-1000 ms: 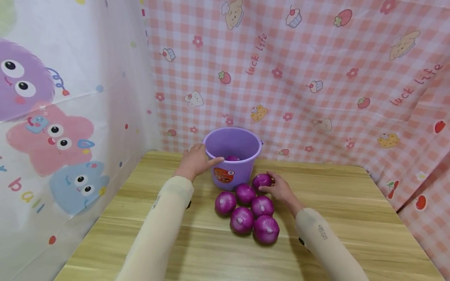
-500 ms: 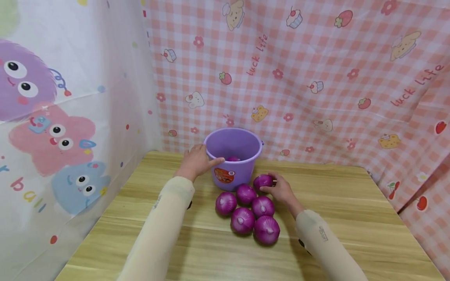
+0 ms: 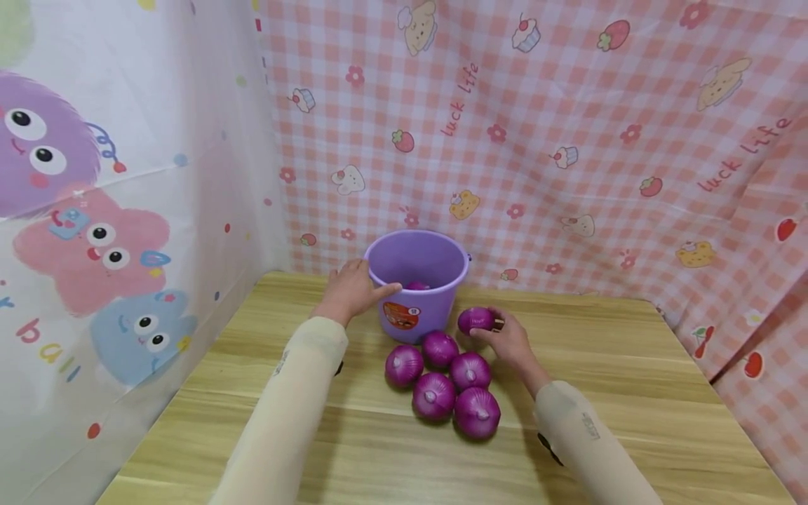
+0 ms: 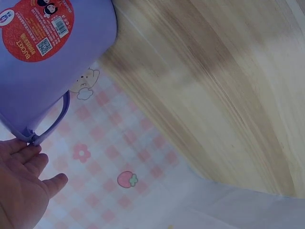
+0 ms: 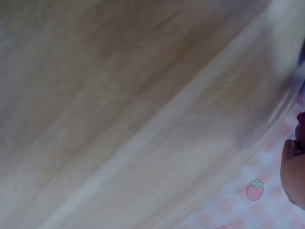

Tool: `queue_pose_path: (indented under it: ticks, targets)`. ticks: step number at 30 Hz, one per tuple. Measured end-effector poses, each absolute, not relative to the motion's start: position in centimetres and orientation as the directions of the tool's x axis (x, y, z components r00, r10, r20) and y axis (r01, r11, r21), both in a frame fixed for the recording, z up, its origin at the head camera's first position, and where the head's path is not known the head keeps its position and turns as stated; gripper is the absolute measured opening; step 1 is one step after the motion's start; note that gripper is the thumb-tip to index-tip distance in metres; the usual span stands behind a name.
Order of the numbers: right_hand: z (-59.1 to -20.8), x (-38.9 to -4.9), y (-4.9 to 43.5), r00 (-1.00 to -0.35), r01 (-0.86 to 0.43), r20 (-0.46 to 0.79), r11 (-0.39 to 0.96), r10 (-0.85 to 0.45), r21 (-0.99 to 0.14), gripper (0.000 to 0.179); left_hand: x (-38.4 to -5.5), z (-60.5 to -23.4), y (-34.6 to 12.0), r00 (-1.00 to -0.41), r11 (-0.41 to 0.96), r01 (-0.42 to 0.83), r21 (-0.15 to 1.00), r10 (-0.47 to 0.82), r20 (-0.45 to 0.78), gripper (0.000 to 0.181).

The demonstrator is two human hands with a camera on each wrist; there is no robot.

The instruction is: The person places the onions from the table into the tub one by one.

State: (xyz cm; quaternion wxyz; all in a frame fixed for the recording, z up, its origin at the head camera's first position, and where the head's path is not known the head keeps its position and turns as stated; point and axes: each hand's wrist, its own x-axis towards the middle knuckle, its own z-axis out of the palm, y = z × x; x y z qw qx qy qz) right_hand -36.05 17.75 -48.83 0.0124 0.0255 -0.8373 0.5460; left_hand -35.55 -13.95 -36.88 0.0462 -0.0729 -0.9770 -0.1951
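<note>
My left hand (image 3: 350,289) rests against the left rim of a purple bucket (image 3: 447,301), with the thumb stretched along the front of the rim. In the left wrist view, its extended fingers (image 4: 29,155) touch the rim beside the handle joint. Part of a red onion (image 3: 416,285) shows inside the bucket. Right of the bucket, my right hand (image 3: 510,344) pinches another red onion (image 3: 475,320) between thumb and fingers, just above the table. Only an edge of this hand (image 5: 293,181) shows in the right wrist view.
Several red onions (image 3: 434,396) sit clustered on the wooden table (image 3: 600,393), in front of the bucket. A pink checked cloth (image 3: 536,175) hangs behind the table, and a white cartoon cloth (image 3: 208,175) hangs at the left.
My right hand has lifted the onion slightly off the table and shifted it a little to the right, apart from the cluster. The left hand and bucket stay put.
</note>
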Motion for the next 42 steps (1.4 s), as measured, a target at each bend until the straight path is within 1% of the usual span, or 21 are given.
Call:
queue_pose_path:
  ticks: [3, 13, 20, 23, 30, 35, 37, 42]
  targets:
    - [-48.5, -36.2, 17.9, -0.997, -0.077, 0.076, 0.378, -0.019, -0.923, 0.071, -35.5, -36.8, -14.0, -0.985, 0.915, 0.162, 0.370, 0.128, 0.116, 0.100]
    - [-46.2, -36.3, 18.7, -0.993, -0.111, 0.121, 0.340, 0.008, -0.934, 0.078, -35.5, -36.7, -13.8, -0.984, 0.916, 0.167, 0.364, 0.133, 0.118, 0.098]
    - [-43.8, -36.6, 19.3, -0.982, -0.162, 0.181, 0.256, 0.049, -0.953, 0.073, -35.7, -36.8, -13.8, -0.986, 0.918, 0.160, 0.363, 0.130, 0.106, 0.100]
    - [-42.5, -36.7, 19.4, -0.978, -0.166, 0.190, 0.230, 0.085, -0.959, 0.075, -35.7, -36.7, -13.8, -0.985, 0.921, 0.163, 0.354, 0.133, 0.108, 0.100]
    - [-39.7, -37.2, 19.1, -0.965, -0.187, 0.223, 0.236, 0.135, -0.953, 0.080, -35.5, -36.6, -13.8, -0.987, 0.924, 0.153, 0.349, 0.125, 0.102, 0.101]
    - [-38.1, -37.6, 18.5, -0.958, -0.219, 0.257, 0.248, 0.130, -0.944, 0.077, -35.4, -36.6, -13.8, -0.987, 0.927, 0.152, 0.344, 0.125, 0.101, 0.100]
    - [-37.6, -37.7, 18.1, -0.958, -0.225, 0.259, 0.241, 0.124, -0.944, 0.075, -35.4, -36.5, -13.8, -0.988, 0.928, 0.148, 0.343, 0.121, 0.098, 0.100]
    - [-36.7, -37.8, 17.1, -0.963, -0.208, 0.238, 0.210, 0.127, -0.955, 0.078, -35.2, -36.3, -13.8, -0.989, 0.926, 0.142, 0.348, 0.118, 0.090, 0.100]
